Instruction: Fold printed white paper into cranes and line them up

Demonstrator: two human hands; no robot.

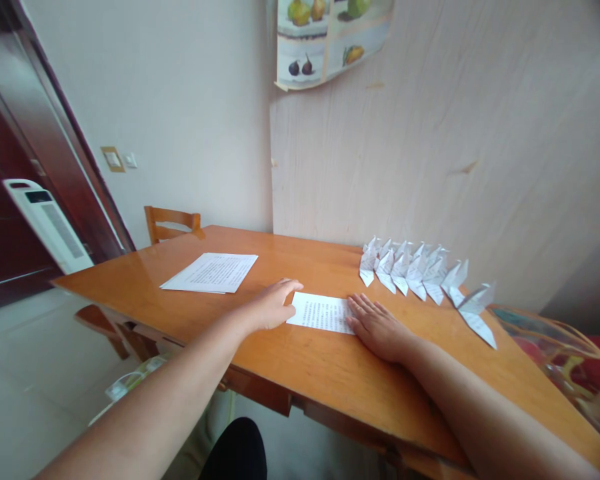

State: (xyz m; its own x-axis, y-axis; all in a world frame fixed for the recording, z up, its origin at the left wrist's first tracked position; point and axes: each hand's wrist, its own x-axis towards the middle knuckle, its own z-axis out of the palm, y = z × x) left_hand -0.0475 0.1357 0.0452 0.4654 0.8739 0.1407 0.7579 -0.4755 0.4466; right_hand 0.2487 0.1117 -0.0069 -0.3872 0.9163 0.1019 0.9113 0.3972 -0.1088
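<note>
A printed sheet of paper (322, 312), which looks folded down to a small rectangle, lies flat on the wooden table. My left hand (275, 303) is at its left edge, thumb and fingers apart. Resting on the paper's right end, my right hand (379, 328) lies flat with its fingers stretched out, covering that edge. To the left is a small stack of printed sheets (213, 272). Several folded paper figures (415, 270) with pointed tips stand in rows at the right, and one of them (477, 312) stands nearest me.
The wooden table (290, 253) meets the wall at the back. A wooden chair (173, 223) stands beyond its far left side. Fruit pictures (330, 40) hang on the wall. A white heater-like appliance (50, 223) stands by the dark door. Some clutter (560, 340) lies off the right edge.
</note>
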